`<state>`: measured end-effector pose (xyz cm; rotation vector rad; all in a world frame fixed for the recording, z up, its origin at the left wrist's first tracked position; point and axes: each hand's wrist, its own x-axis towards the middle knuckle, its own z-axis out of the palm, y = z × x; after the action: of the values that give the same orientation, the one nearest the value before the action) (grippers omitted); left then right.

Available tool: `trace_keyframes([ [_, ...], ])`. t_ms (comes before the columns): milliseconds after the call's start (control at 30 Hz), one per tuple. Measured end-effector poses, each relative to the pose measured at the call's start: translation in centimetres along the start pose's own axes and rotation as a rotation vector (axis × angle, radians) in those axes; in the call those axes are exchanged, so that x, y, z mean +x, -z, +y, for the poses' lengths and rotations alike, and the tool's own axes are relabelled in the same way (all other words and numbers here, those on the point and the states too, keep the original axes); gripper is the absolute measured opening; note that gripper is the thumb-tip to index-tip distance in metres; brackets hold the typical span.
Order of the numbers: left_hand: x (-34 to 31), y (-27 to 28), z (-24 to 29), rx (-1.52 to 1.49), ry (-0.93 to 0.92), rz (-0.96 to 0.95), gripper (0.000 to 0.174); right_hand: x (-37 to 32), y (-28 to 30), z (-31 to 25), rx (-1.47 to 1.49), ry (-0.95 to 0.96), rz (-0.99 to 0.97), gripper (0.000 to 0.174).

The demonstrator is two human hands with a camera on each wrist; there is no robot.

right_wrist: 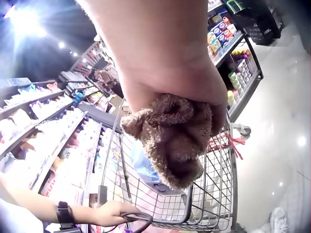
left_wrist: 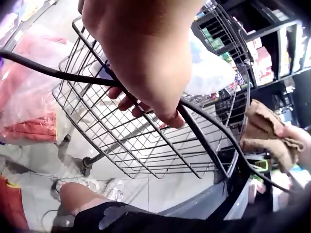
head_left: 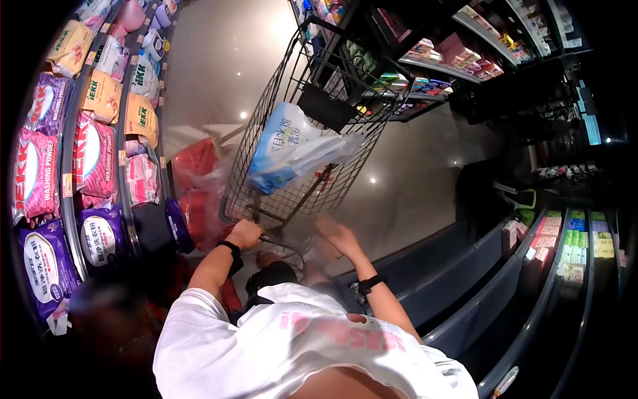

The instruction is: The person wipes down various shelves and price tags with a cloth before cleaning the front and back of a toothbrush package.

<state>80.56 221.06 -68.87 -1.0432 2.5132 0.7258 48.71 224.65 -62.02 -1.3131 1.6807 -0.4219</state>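
Observation:
My left hand (head_left: 246,234) grips the dark handle (left_wrist: 46,70) of a wire shopping cart (head_left: 234,193), fingers curled round the bar in the left wrist view. A crumpled brown fluffy cloth (right_wrist: 177,141) is bunched in my right hand (head_left: 337,238), which is raised near the cart's handle end and blurred in the head view. The left wrist view catches the same cloth (left_wrist: 267,128) at its right edge. Inside the cart lies a white and blue plastic-wrapped pack (head_left: 282,136) with a clear bag beside it. My right fingers are mostly hidden by the cloth.
Shelves of washing powder bags (head_left: 96,156) line the left side. Red items in clear plastic (head_left: 199,199) stand on the floor left of the cart. Dark shelves with small boxes (head_left: 545,236) run along the right, and another shelf unit (head_left: 432,63) stands beyond the cart.

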Motion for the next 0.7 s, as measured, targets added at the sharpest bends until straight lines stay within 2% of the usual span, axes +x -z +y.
trace_keyframes([
  [100,0.0,-0.3,-0.2,0.022,0.014,0.006,0.027,0.8,-1.9,2.2,0.013,-0.013,-0.055,0.040],
  [167,0.4,-1.7,-0.6,-0.014,0.047,0.013,0.029,1.7,-3.7,5.9,0.146,0.015,-0.124,0.041],
  [200,-0.1,-0.1,0.1,0.006,0.072,-0.002,0.029,0.5,-2.9,3.1,0.109,-0.031,-0.096,0.043],
  [300,0.0,-1.1,0.2,0.071,0.040,0.091,0.036,1.2,-3.3,5.5,0.073,0.089,-0.109,0.043],
  [400,0.4,-2.8,1.9,0.026,0.175,0.227,0.046,2.0,-1.0,5.4,0.010,0.053,-0.285,0.043],
  [433,-0.4,-1.2,3.4,-0.008,0.202,0.146,0.047,2.4,-0.2,5.5,0.043,0.083,-0.336,0.043],
  [467,-0.9,0.0,4.5,-0.086,0.236,0.070,0.047,2.3,0.9,4.5,0.106,0.028,-0.396,0.041],
  [500,-1.7,0.5,5.3,-0.166,0.264,-0.002,0.047,0.8,2.5,1.2,0.177,-0.021,-0.412,0.039],
  [533,-2.8,0.4,5.9,-0.176,0.276,-0.008,0.047,0.7,3.1,0.9,0.198,-0.013,-0.410,0.038],
  [600,-4.4,0.6,6.0,-0.323,0.244,0.155,0.048,0.6,3.7,0.3,0.211,0.001,-0.409,0.037],
  [667,-6.6,1.3,5.7,-0.379,0.287,0.160,0.049,0.1,3.9,-0.3,0.258,0.037,-0.346,0.037],
  [700,-7.6,1.0,5.3,-0.433,0.322,0.155,0.050,0.3,3.4,0.1,0.294,0.039,-0.378,0.038],
])
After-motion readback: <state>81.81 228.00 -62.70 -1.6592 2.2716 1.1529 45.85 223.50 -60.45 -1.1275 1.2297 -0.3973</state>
